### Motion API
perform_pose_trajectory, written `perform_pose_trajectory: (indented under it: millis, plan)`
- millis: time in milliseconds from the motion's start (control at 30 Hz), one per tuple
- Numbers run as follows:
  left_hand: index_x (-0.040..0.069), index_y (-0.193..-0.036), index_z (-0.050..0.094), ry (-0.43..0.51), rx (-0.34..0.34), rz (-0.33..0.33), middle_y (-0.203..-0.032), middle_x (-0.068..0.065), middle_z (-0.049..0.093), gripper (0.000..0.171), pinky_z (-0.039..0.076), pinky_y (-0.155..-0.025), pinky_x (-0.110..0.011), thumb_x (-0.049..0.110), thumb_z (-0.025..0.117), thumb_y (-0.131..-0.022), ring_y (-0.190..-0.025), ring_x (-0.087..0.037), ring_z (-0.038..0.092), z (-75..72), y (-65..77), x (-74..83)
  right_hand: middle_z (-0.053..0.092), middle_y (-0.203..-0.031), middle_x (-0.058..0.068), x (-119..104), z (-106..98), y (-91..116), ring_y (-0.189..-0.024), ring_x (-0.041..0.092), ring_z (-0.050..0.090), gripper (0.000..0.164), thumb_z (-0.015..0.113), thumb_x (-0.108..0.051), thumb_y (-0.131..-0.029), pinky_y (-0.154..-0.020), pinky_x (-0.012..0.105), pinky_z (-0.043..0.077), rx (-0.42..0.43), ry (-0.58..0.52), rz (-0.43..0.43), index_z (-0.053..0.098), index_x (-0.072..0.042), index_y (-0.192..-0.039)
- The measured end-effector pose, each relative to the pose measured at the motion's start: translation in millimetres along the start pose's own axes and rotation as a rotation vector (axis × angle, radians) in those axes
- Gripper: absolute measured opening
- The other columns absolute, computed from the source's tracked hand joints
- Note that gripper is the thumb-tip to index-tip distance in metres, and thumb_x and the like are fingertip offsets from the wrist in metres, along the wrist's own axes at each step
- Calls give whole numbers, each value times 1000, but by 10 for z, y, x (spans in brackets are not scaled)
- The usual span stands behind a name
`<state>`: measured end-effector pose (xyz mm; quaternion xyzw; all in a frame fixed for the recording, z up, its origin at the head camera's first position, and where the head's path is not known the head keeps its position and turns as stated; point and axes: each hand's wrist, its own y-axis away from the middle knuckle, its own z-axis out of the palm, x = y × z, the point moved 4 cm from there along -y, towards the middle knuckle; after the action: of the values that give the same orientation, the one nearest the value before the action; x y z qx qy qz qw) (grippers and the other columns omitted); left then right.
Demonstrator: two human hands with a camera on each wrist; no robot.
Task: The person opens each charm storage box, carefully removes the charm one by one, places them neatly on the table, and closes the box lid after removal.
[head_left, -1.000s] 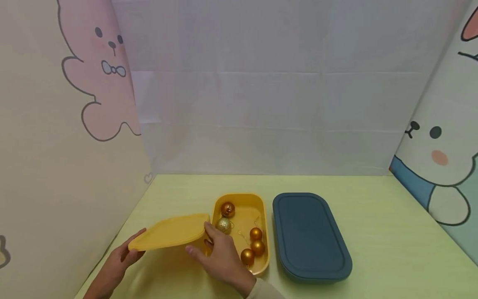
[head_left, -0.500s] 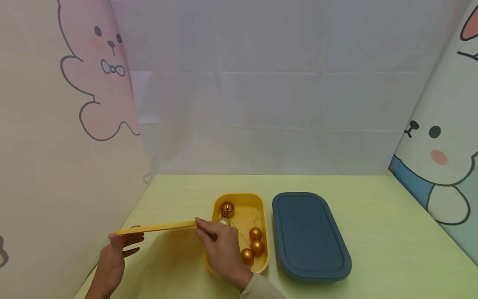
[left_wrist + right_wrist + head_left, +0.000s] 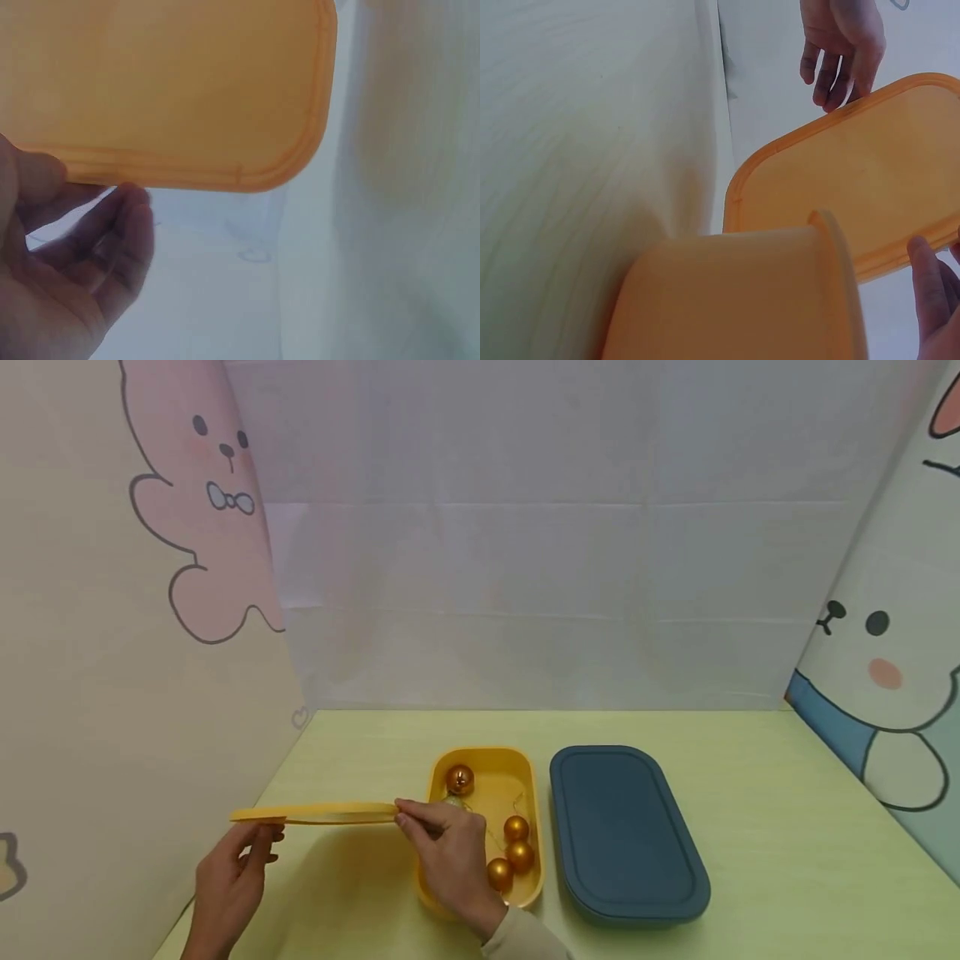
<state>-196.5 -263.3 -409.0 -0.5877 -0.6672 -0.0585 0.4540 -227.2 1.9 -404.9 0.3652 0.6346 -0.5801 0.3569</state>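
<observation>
Yellow plastic, thin and almost level, stretched between the person's hands nearest me: a lid (image 3: pixel 322 812) seen edge-on, held above the table (image 3: pixel 787 827), just left of a matching yellow box (image 3: pixel 495 777). The left hand (image 3: pixel 231 881) had the lid's left edge in a narrow pinch, its other fingers loosely bent beneath. The right hand (image 3: pixel 453 856) pinched the right edge between thumb and finger, its wrist in a cream sleeve (image 3: pixel 525 935) and its back hiding part of the open box.

Inside that box, three shiny gold balls (image 3: pixel 521 855) lay along the right side; farther back, at the left, sat a coppery ball (image 3: pixel 460 779), with a paler one mostly covered by the right hand. To the right, near the yellow box, stood a dark blue box (image 3: pixel 630 835) with its lid on.

Beyond the table hung a creased white sheet (image 3: pixel 480 568), a pink cartoon bear (image 3: pixel 210 560) on the left wall and a white cartoon rabbit (image 3: pixel 911 681) on the right.
</observation>
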Motion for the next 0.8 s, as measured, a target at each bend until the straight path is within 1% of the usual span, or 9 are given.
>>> perform_pose_trajectory:
  millis: [33, 100, 200, 300, 400, 500, 633, 700, 800]
  plan:
    - [0, -107, 71, -4, 29, -3, -92, 8, 65, 21, 52, -62, -5, 10, 53, -104, -79, 18, 53, 1, 2, -12, 80, -98, 5, 7, 4, 0, -84, 10, 77, 17, 74, -18, -91, -72, 17, 61, 1, -10, 15, 80, -11, -106]
    - [-1, -106, 72, -6, 82, -17, -94, 10, 62, 16, 50, -62, -2, 3, 58, -100, -76, 19, 52, -5, 5, -40, 80, -98, 6, 19, 15, -4, -84, 10, 77, 19, 74, -19, -91, -72, 17, 61, -1, -31, 48, 80, -11, -107]
    - [0, -108, 74, 3, 132, -54, -91, 28, 57, 16, 45, -63, 3, 3, 62, -98, -74, 22, 50, -24, -4, -80, 80, -98, 7, 24, 29, -14, -83, 10, 77, 21, 72, -21, -93, -72, 15, 60, -5, -41, 76, 79, -10, -109]
    - [1, -111, 74, 23, 126, -93, -86, 42, 51, 19, 46, -65, 3, 10, 60, -100, -73, 28, 50, -36, -31, -101, 79, -98, 9, 20, 51, -32, -82, 13, 78, 21, 70, -17, -94, -71, 14, 59, -4, -48, 76, 78, -8, -112]
    - [0, -113, 73, 46, 121, -147, -82, 33, 61, 23, 49, -65, 2, 13, 59, -101, -69, 28, 54, -38, -56, -115, 79, -96, 11, 6, 83, -44, -80, 19, 78, 22, 69, -12, -94, -70, 13, 59, -4, -55, 64, 76, -7, -114]
    - [-2, -115, 73, 54, 151, -192, -86, 21, 70, 25, 46, -64, 4, 13, 61, -100, -67, 28, 55, -41, -62, -134, 79, -96, 13, -15, 117, -46, -78, 22, 78, 21, 70, -7, -93, -67, 14, 59, -3, -72, 52, 76, -5, -114]
    - [-5, -115, 73, 76, 199, -192, -80, 37, 62, 27, 41, -64, 8, 14, 65, -98, -63, 27, 54, -21, -73, -131, 79, -95, 16, -39, 120, -48, -73, 23, 78, 18, 69, -2, -92, -65, 17, 61, 17, -112, 52, 77, -3, -109]
    - [-4, -114, 74, 91, 221, -185, -75, 48, 51, 26, 42, -65, 7, 13, 67, -96, -62, 27, 54, -13, -80, -139, 78, -95, 17, -36, 122, -56, -70, 23, 77, 17, 70, -2, -92, -62, 19, 61, 21, -135, 64, 78, -2, -106]
    - [-4, -111, 76, 84, 237, -206, -70, 49, 51, 26, 42, -62, 7, 15, 70, -95, -60, 26, 53, -12, -75, -178, 79, -93, 17, -4, 140, -68, -63, 21, 76, 14, 71, -4, -92, -59, 21, 61, 20, -140, 101, 79, -3, -103]
